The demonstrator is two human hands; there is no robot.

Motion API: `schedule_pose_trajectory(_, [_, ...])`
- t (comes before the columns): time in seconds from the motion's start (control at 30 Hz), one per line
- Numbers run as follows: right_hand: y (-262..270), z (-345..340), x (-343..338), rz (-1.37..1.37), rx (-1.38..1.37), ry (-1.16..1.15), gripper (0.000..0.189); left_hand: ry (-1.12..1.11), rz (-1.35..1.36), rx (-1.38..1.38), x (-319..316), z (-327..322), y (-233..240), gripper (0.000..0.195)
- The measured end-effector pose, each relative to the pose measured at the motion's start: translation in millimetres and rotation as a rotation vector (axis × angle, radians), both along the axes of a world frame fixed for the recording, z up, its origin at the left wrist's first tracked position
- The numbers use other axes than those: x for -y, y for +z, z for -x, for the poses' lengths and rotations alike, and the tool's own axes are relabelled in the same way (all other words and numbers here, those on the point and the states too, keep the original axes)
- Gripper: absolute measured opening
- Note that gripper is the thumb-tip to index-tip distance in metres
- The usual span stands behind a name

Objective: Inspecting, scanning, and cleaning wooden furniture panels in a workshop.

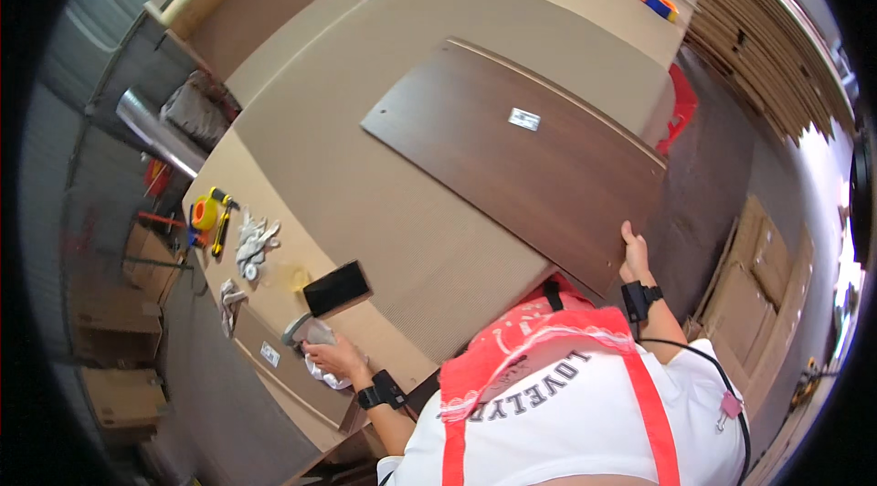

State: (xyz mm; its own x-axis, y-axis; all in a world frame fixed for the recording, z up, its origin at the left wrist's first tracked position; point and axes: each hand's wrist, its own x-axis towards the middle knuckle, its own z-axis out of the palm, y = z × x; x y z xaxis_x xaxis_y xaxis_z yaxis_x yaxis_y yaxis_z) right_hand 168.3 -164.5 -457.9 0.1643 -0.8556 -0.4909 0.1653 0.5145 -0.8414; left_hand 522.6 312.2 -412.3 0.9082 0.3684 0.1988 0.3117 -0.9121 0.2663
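Observation:
A dark brown wood-look panel point(507, 143) lies slantwise on the cardboard-covered table point(329, 164), its near right corner jutting past the table edge. My right hand point(636, 258) grips that end, thumb on top and fingers hidden below. A small white label point(524, 119) with print sits on the panel's face. At the table's front left, my left hand point(334, 357) holds a translucent container point(316, 332) with a grey rim; its exact kind is unclear. Some white cloth point(327, 376) shows beneath this hand. Close by lies a black smartphone point(337, 288).
Left on the table are grey-white work gloves point(255, 243), yellow tape point(204, 212), a yellow-black utility knife point(221, 234) and a crumpled cloth point(231, 306). An orange-blue tape dispenser point(659, 4) sits at the far right. Stacked cardboard sheets point(760, 34) and folded cartons point(747, 280) stand right.

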Motion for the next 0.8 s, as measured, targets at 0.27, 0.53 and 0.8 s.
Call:
schedule_pose_trajectory(0.27, [6.0, -4.6, 1.6, 0.002, 0.010, -0.003, 0.048, 0.148, 1.081, 0.145, 11.8, -6.7, 50.9, 0.052])
schedule_pose_trajectory(0.53, [7.9, 2.3, 0.3, 0.044, 0.018, 0.057, 0.055, -0.512, 1.219, 0.066, 67.1, -7.0, 98.5, 0.038])
schedule_pose_trajectory(0.8, [26.9, -1.2, -1.7, 0.419, -0.683, 0.097, 0.078, -0.979, 0.994, -0.827, 213.2, 24.6, 93.1, 0.031])
